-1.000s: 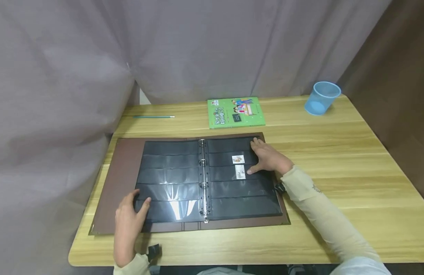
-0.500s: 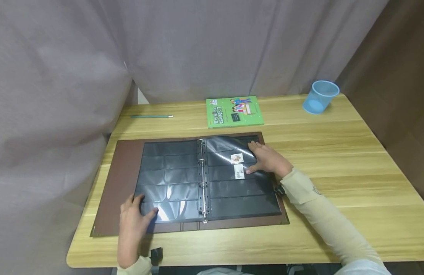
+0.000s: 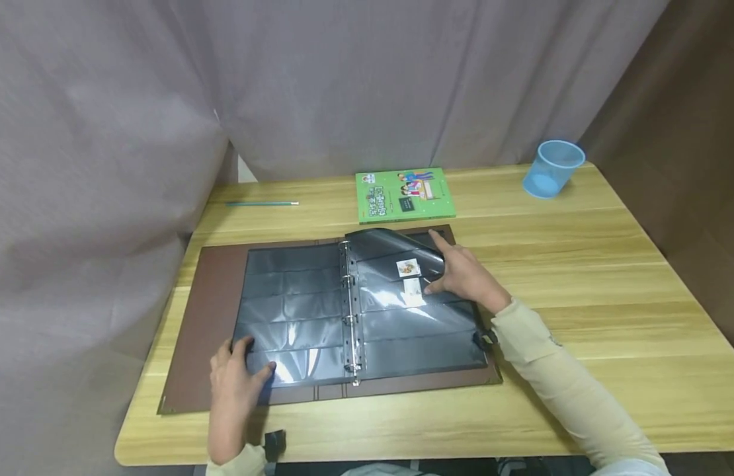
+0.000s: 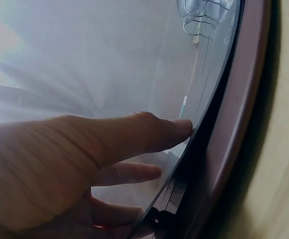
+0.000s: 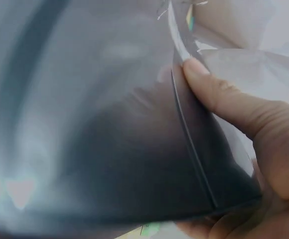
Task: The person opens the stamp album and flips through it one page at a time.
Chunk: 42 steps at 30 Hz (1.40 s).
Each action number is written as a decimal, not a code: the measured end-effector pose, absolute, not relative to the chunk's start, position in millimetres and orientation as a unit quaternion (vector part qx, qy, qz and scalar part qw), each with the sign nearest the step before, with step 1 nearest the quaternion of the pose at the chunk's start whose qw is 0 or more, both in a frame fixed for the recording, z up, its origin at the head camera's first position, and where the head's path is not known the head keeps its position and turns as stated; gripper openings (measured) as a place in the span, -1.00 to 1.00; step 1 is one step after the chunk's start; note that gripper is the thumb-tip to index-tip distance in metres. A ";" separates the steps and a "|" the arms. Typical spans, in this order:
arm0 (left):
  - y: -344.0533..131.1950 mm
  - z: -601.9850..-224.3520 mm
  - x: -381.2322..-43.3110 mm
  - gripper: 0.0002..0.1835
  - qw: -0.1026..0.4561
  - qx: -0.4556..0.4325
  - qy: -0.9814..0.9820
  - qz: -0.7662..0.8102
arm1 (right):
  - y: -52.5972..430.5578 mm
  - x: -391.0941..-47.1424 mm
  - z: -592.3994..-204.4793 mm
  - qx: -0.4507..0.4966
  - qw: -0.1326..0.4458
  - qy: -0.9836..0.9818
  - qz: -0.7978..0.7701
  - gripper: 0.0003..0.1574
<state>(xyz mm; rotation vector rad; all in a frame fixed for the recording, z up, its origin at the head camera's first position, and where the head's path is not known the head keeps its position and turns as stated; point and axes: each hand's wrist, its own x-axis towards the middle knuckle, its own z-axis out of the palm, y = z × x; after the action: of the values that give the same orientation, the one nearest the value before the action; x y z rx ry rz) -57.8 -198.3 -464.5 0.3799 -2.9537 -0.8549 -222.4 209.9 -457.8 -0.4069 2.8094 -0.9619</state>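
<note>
A ring-bound stamp album [image 3: 221, 317] with a brown cover lies open on the table, showing black pocket pages. Two small stamps [image 3: 408, 268] sit in pockets of the right page [image 3: 420, 350]. My right hand [image 3: 467, 274] grips that page by its outer edge, thumb on top and fingers behind. The page bulges up at its far end. In the right wrist view the thumb [image 5: 199, 69] presses on the page near a pocket seam. My left hand [image 3: 233, 380] rests at the lower outer corner of the left page [image 3: 295, 311], thumb and fingers spread.
Behind the album lies a green book [image 3: 405, 195]. A pencil [image 3: 262, 203] lies at the back left, and a blue translucent cup [image 3: 553, 168] stands at the back right. Grey cloth [image 3: 319, 86] hangs behind the wooden table [image 3: 611, 344].
The right page's far outer corner has lifted and curled, with my right hand gripping it. My left hand has slid slightly right and toward the near edge of the left page.
</note>
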 end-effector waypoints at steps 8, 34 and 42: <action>-197.3 -462.4 -61.2 -0.30 0.006 0.127 -0.954 -0.271 | 205.1 -218.5 -448.0 -0.095 0.067 0.928 -0.355 0.85; -197.5 -460.2 -59.7 -0.28 -0.011 0.125 -0.955 -0.268 | 227.6 -209.8 -449.3 -0.231 0.016 0.868 -0.439 0.66; -198.9 -458.5 -59.4 -0.28 -0.015 0.119 -0.953 -0.278 | 231.0 -198.2 -441.1 -0.235 0.019 0.824 -0.515 0.58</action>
<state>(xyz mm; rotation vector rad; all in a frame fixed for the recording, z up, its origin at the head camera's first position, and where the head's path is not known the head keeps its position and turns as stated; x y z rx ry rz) -59.4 -198.9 -458.5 0.3791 -3.0235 -0.8827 -198.2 231.0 -441.1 -0.7285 2.5569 -1.5995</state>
